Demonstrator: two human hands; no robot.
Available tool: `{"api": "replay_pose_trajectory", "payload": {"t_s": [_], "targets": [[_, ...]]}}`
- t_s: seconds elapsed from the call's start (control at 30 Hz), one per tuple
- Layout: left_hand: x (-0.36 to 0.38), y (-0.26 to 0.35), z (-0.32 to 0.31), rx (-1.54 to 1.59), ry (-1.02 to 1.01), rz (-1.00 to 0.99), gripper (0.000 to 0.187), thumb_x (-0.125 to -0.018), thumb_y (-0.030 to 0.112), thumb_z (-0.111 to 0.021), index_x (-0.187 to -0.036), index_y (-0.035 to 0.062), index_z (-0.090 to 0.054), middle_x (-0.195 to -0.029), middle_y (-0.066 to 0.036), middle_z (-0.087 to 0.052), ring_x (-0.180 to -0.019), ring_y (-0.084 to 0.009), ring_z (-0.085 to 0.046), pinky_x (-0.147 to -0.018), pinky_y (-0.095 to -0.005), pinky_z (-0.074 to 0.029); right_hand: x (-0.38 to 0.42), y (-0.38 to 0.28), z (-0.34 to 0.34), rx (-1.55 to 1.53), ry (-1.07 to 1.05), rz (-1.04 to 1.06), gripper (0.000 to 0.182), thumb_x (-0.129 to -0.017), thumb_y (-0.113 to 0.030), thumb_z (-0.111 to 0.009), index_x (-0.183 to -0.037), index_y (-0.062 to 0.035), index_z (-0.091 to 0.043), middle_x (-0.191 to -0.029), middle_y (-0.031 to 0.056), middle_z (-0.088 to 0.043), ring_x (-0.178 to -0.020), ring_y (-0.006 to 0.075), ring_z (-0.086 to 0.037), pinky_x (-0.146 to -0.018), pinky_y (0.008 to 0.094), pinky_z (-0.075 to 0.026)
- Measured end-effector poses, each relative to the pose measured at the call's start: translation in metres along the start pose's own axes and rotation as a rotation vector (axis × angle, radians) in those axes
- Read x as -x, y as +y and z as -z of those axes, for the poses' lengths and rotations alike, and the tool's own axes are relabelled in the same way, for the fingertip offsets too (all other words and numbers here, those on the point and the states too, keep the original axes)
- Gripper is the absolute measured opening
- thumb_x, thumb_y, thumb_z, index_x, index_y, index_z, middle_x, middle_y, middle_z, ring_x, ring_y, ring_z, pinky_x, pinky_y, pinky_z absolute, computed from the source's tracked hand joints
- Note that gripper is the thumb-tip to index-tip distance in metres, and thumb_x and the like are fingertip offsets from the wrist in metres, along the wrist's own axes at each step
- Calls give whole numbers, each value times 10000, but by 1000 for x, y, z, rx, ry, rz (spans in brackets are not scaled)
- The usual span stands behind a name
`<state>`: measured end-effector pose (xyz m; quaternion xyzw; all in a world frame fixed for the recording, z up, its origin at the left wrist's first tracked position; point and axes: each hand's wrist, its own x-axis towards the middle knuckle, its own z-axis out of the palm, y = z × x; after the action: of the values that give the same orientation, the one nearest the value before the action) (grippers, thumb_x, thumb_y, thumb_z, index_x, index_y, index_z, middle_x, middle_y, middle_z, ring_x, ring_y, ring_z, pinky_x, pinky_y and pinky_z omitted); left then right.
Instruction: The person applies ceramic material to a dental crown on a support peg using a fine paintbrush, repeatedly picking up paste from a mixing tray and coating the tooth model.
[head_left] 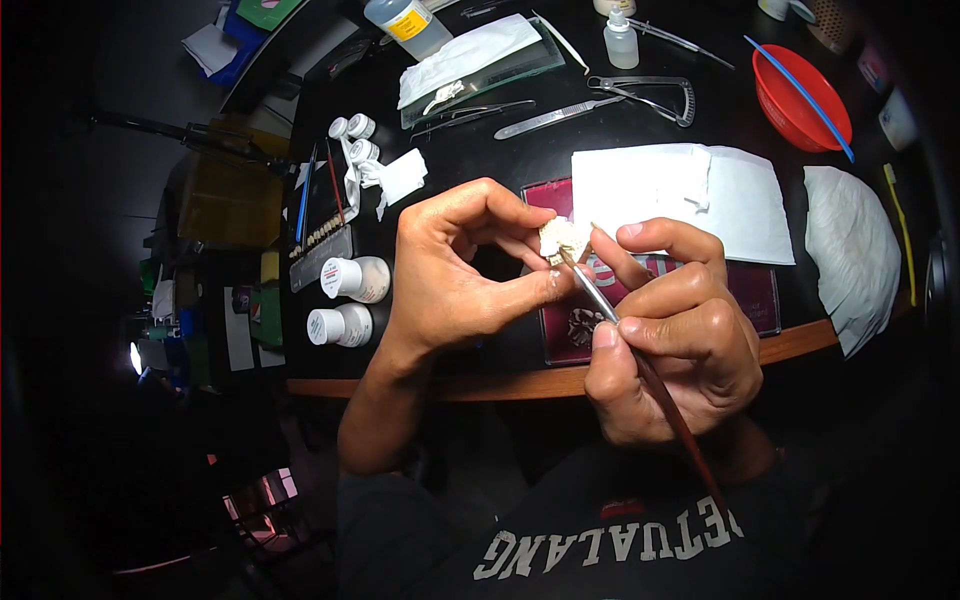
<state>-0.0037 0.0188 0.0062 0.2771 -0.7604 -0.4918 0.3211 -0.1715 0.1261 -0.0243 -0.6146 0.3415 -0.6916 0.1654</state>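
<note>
Between the thumb and fingers of my left hand [445,270] is a small cream-coloured piece with a bumpy surface, like a dental model [561,237]. My right hand [690,330] is closed in a pen grip on a fine brush [655,380] with a dark red handle and a metal ferrule. The brush tip meets the lower edge of the piece in this view. Both hands are raised over the front of the black table, above a maroon mat [570,335] partly covered by white paper [745,205].
White-capped jars [355,278] stand left of my hands, beside a shade guide [322,240]. Behind lie a scalpel [555,118], a caliper [655,98] and a glass slab [540,60] with tissue. A red bowl [790,100] and crumpled white paper [850,250] are on the right.
</note>
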Motion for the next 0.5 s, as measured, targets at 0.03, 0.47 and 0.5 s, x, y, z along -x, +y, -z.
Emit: {"api": "replay_pose_trajectory", "payload": {"t_s": [0.03, 0.47, 0.5], "targets": [[0, 0, 0, 1, 2, 5, 361, -656, -43, -875, -939, -63, -653, -884, -137, -707, -831, -161, -710, -758, -276, -578, 0, 0, 0, 1, 2, 0, 218, -779, 107, -608, -925, -18, -505, -862, 120, -575, -1131, 346, -547, -927, 511, -589], [0, -1, -2, 33, 14, -3, 333, -678, -39, -863, -936, -66, -655, -869, -123, -706, -788, -146, -714, -717, -238, -575, -1, 1, -2, 0, 23, 2, 199, -783, 105, -606, -909, -8, -501, -856, 122, -563, -1124, 350, -560, -914, 486, -600], [0, -1, -2, 37, 26, -13, 331, -669, -33, -873, -924, -58, -662, -861, -109, -707, -767, -123, -706, -698, -216, -568, -1, 1, -2, 0, 22, 4, 199, -783, 106, -605, -909, -9, -501, -855, 122, -563, -1123, 350, -561, -914, 486, -600]]}}
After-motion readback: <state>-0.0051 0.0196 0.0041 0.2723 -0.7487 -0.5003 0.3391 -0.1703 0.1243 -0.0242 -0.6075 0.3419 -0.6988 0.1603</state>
